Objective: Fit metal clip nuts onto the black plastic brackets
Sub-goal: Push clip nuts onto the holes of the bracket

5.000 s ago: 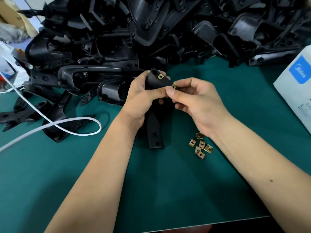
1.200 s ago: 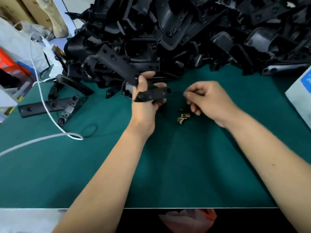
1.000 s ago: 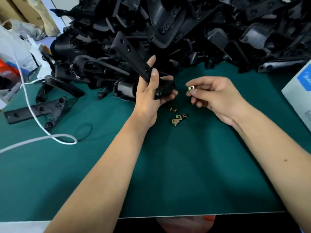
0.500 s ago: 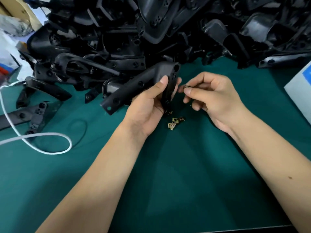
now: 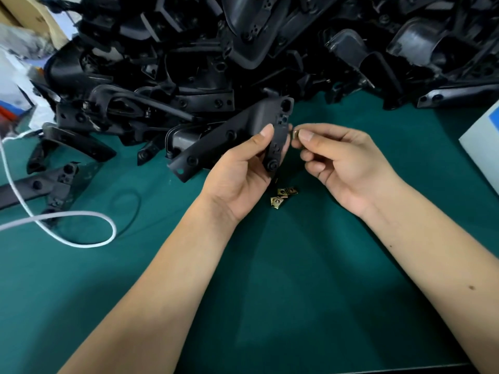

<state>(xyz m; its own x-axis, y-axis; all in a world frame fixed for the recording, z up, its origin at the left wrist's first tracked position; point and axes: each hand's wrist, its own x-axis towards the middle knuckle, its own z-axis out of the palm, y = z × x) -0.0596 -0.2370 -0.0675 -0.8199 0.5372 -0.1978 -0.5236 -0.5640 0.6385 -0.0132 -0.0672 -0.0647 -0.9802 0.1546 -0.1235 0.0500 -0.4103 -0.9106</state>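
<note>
Left hand (image 5: 243, 176) grips black bracket (image 5: 237, 130) above green counter (image 5: 297, 292), thumb curled over its bend. Right hand (image 5: 343, 163) pinches a clip nut (image 5: 295, 134) btwn thumb & forefinger, touching bracket's right edge. Loose clip nuts (image 5: 282, 197) lie below both hands.

— What kind of place are we looking at here?

— It is looking like a small factory assembly bench. A big heap of black plastic brackets (image 5: 243, 49) is lying along the back of a green table mat (image 5: 297, 292).

— Anything else pointing to that?

— Yes, a few loose metal clip nuts (image 5: 282, 197) are sitting on the mat, a white cable (image 5: 81, 242) is looping at the left, and a cardboard box (image 5: 29, 14) is standing in the far left corner.
</note>
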